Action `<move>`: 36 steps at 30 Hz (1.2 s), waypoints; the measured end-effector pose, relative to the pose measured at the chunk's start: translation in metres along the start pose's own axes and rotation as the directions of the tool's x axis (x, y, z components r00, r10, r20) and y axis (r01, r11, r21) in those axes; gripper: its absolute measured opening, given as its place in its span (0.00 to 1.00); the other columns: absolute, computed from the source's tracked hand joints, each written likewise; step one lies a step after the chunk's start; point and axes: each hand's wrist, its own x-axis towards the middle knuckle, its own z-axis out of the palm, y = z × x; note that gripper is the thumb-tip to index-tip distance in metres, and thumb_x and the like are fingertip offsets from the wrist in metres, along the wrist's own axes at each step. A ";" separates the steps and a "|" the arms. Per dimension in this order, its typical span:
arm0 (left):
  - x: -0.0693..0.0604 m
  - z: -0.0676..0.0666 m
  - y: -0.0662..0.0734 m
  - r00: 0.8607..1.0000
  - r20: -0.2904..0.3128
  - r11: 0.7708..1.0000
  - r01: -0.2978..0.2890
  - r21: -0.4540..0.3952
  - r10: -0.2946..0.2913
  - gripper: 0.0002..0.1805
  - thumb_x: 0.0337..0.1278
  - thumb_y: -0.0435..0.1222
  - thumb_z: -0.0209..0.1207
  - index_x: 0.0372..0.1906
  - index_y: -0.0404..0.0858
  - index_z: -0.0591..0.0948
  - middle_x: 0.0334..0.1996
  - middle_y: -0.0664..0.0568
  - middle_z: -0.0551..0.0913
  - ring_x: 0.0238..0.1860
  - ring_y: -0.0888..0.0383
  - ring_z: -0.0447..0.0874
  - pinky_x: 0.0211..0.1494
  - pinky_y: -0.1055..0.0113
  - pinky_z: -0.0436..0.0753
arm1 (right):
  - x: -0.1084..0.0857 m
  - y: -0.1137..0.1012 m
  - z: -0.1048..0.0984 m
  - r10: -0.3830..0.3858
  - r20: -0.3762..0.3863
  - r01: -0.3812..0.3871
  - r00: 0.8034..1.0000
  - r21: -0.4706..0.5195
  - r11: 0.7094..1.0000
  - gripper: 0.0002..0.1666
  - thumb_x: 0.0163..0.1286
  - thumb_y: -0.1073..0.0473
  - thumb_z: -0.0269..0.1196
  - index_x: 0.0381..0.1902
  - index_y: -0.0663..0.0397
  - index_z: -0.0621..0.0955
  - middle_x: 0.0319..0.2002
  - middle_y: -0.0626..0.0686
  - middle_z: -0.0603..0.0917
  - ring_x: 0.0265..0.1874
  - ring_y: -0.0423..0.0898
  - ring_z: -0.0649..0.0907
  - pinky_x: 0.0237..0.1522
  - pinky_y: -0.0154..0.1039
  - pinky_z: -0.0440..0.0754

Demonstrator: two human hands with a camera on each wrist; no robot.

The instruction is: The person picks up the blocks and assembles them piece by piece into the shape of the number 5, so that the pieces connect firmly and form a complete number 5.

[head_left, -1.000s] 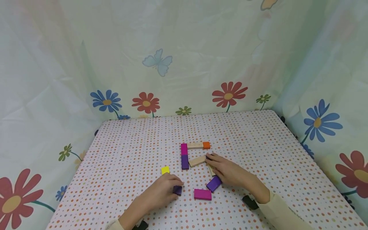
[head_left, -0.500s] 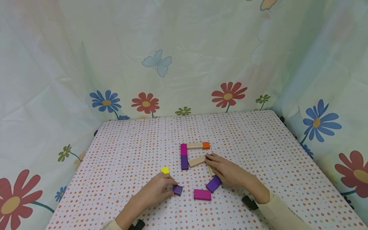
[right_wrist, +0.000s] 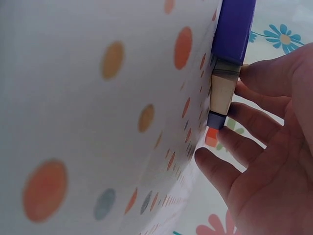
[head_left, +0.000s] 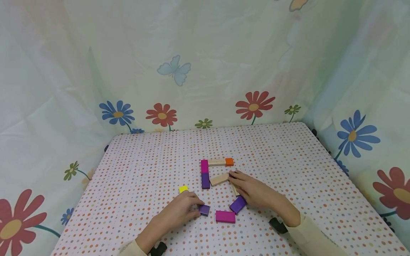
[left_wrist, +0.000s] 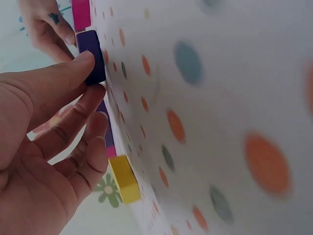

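Observation:
My left hand (head_left: 174, 215) pinches a small purple block (head_left: 204, 210) between thumb and fingers, low over or on the dotted cloth. In the left wrist view the thumb presses against this purple block (left_wrist: 91, 56). My right hand (head_left: 256, 190) rests with extended fingers on a plain wooden block (right_wrist: 221, 95) and a short dark purple block (right_wrist: 216, 120) at its far end. Near that hand's thumb lies another purple block (head_left: 238, 204), its corner at a magenta block (head_left: 225, 216). The held block is left of the magenta one, with a gap between them.
A yellow block (head_left: 183, 188) lies just beyond my left hand. Farther back, a purple block (head_left: 205, 181), a magenta block (head_left: 204, 166), a plain block (head_left: 216, 162) and an orange block (head_left: 229, 162) form a bent line. Another plain block (head_left: 219, 179) slants toward my right fingertips.
My left hand first drew back slightly at the purple block, then moved right with it, closer to the magenta block. The right hand stays where it was.

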 end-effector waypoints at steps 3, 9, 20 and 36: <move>0.004 0.001 0.003 1.000 0.018 1.000 -0.008 0.003 0.008 0.16 0.65 0.41 0.72 0.55 0.46 0.90 0.49 0.59 0.89 0.50 0.66 0.80 0.52 0.70 0.83 | 0.000 0.001 0.000 0.001 -0.002 -0.001 1.000 0.002 1.000 0.29 0.83 0.62 0.56 0.78 0.61 0.71 0.81 0.64 0.67 0.80 0.65 0.68 0.75 0.61 0.74; 0.007 0.004 0.010 0.998 0.038 0.999 -0.043 0.022 0.042 0.16 0.62 0.41 0.74 0.54 0.47 0.91 0.46 0.60 0.89 0.44 0.70 0.75 0.47 0.76 0.79 | -0.001 0.000 -0.002 -0.010 -0.009 0.010 1.000 0.008 1.000 0.29 0.83 0.63 0.56 0.78 0.61 0.71 0.80 0.64 0.68 0.79 0.66 0.68 0.74 0.62 0.75; 0.005 0.009 0.016 0.999 0.023 0.999 -0.044 0.030 0.044 0.16 0.60 0.44 0.75 0.52 0.46 0.91 0.47 0.60 0.89 0.47 0.69 0.78 0.51 0.74 0.82 | -0.002 0.000 -0.003 -0.007 -0.006 0.007 1.000 0.011 1.000 0.29 0.83 0.64 0.56 0.78 0.61 0.71 0.81 0.64 0.67 0.80 0.66 0.68 0.75 0.62 0.74; 0.005 0.013 0.019 1.000 0.012 0.996 0.010 0.085 -0.012 0.18 0.60 0.48 0.75 0.51 0.45 0.90 0.43 0.62 0.87 0.41 0.71 0.74 0.46 0.76 0.81 | -0.003 -0.001 -0.002 0.002 -0.005 -0.002 1.000 0.018 1.000 0.29 0.83 0.63 0.56 0.78 0.62 0.71 0.81 0.64 0.67 0.80 0.65 0.67 0.76 0.62 0.73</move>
